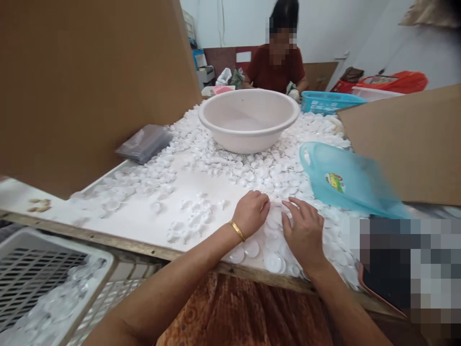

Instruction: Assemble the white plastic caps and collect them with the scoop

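My left hand (251, 214), with a gold bracelet (236, 231) at the wrist, is over the near part of the table. Its fingers are curled together, and whatever they may hold is hidden. Just to its right, my right hand (304, 233) has thumb and fingers apart above a spread of flat white plastic discs (273, 262). A heap of small white plastic caps (252, 173) lies beyond both hands. Left of my left hand, a loose group of small white pieces (196, 216) rests on the white tabletop (212, 187).
A large white basin (248, 139) stands on the heap. Cardboard (90, 86) rises at left, another piece (406, 144) at right. Nearby are a blue plastic tray (345, 178), clear bags (146, 143), a phone (385, 269) and a crate (104, 259). A person (275, 67) sits opposite.
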### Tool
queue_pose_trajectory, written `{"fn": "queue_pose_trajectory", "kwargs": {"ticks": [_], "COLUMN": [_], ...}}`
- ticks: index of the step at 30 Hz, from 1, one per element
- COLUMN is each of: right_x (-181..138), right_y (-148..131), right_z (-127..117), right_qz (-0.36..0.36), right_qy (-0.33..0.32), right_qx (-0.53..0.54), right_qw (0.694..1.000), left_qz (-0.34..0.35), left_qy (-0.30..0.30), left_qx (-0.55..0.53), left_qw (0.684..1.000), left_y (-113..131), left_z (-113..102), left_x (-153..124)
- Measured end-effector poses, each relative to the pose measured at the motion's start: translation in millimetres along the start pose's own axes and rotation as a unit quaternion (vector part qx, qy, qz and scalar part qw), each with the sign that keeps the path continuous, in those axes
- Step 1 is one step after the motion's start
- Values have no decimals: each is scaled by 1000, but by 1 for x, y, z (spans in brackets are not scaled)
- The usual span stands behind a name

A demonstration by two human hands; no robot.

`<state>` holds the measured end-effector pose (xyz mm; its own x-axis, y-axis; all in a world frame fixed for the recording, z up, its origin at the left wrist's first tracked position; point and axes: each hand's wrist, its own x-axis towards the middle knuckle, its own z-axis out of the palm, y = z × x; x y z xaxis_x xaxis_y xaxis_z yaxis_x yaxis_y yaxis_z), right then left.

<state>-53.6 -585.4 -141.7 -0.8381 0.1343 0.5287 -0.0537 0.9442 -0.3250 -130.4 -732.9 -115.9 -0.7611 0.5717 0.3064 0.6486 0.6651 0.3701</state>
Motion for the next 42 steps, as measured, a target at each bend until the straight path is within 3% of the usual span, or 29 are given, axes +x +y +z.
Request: {"fn": "queue_pose_trajectory", "kwargs": {"ticks": [2, 5, 8, 11, 15, 20, 24, 30, 35, 39, 42], "right_x": [9, 28, 48, 62, 67, 62, 57, 53, 57, 60, 59], "right_y": [-12, -49, -91, -114, -103, -78, -69, -61, -62, -62, -62], "right_z": [3, 16, 41, 67, 84, 82, 83, 82, 82, 86, 87], "right_qz": [-36, -88, -129, -149, -99, -38, 18, 45, 89, 130, 126], "right_qy": [-12, -120, -233, -286, -315, -309, -309, -262, -244, -267, -268], "right_qx": [72, 174, 160, 90, 97, 174, 222, 327, 317, 338, 327], "right_qw": [997, 973, 951, 942, 939, 934, 925, 907, 912, 893, 898], "left_qz": [-137, -298, -377, -386, -365, -310, -311, -351, -348, -345, -347], "left_qy": [27, 66, 98, 69, 51, 9, -41, -96, -154, -155, -128], "left_qx": [-60, -138, -205, -266, -280, -251, -219, -190, -172, -220, -252], "left_qw": [988, 942, 898, 881, 886, 917, 924, 912, 908, 899, 894], "left_y": [-24, -73, -109, -117, -103, -84, -76, -78, -75, -74, -71], "left_z": [-20, -55, -78, -80, -64, -41, -27, -31, -37, -31, -25], "left_x": [-13, -34, -57, -75, -75, -39, -20, -8, 3, -1, -10]}}
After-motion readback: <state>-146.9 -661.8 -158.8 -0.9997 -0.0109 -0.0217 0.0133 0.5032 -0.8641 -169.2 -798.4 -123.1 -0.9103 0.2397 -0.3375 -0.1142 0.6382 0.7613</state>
